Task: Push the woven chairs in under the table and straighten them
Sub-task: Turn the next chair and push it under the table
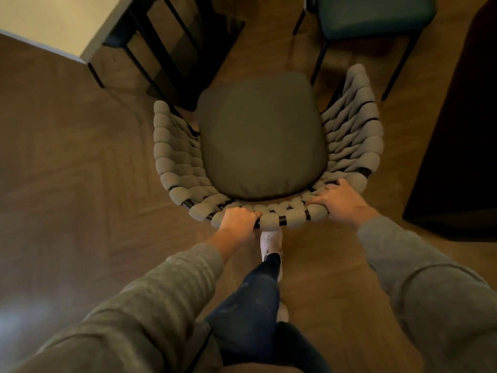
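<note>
grey knit sleeves [150,297], dark jeans [250,305], white shoe [271,242]

Room setting. Brown wood-grain floor [70,162] laid in a herringbone pattern (seams faint under dim, warm light), with a pale glare patch [16,316] at its near left edge. Far right: a teal-cushioned seat [376,17] on thin black legs. Right edge: a dark, boxy furniture piece [460,135].

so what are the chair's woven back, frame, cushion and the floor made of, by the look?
woven back: thick padded fabric cord, grey, matte, nubbly surface.
frame: black tube showing between the wraps, smooth, slight sheen; probably painted metal.
cushion: smooth matte grey cover; fabric or faux leather, unclear.
floor: brown wood-look herringbone planks, satin glare; wood or laminate, unclear.
</note>
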